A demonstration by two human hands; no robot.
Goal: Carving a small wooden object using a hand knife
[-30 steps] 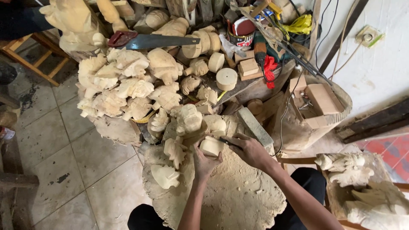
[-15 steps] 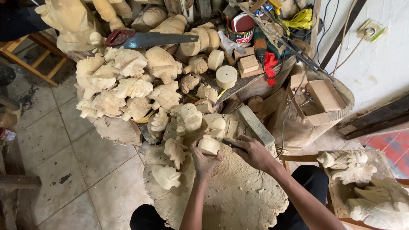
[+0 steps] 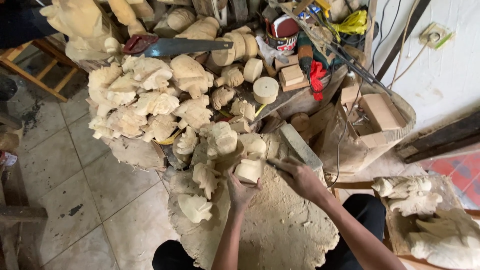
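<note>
Currently I read the step in hand as carving: my left hand (image 3: 241, 189) grips one small pale wood block (image 3: 248, 170) from below, fingers wrapped around it, just below the centre of the frame. My right hand (image 3: 300, 176) is clenched on one thin dark carving tool (image 3: 274, 164), whose tip meets the block's right side. Both sit over a round stump (image 3: 280, 235) covered in sawdust.

By my judgement, the next cut calls for a steady left grip and a short, controlled push of the tool, kept away from the left fingers.

Count, as far as visible:
- One handsaw (image 3: 172, 46), red handle, upper left of centre.
- One heap of rough pale carvings (image 3: 145, 100), left of centre; too many overlap to count exactly.
- Two finished-looking carvings (image 3: 405, 192), lower right.
- One round wood disc (image 3: 265, 89), above centre.
- One wall socket (image 3: 432, 35), upper right.
</note>
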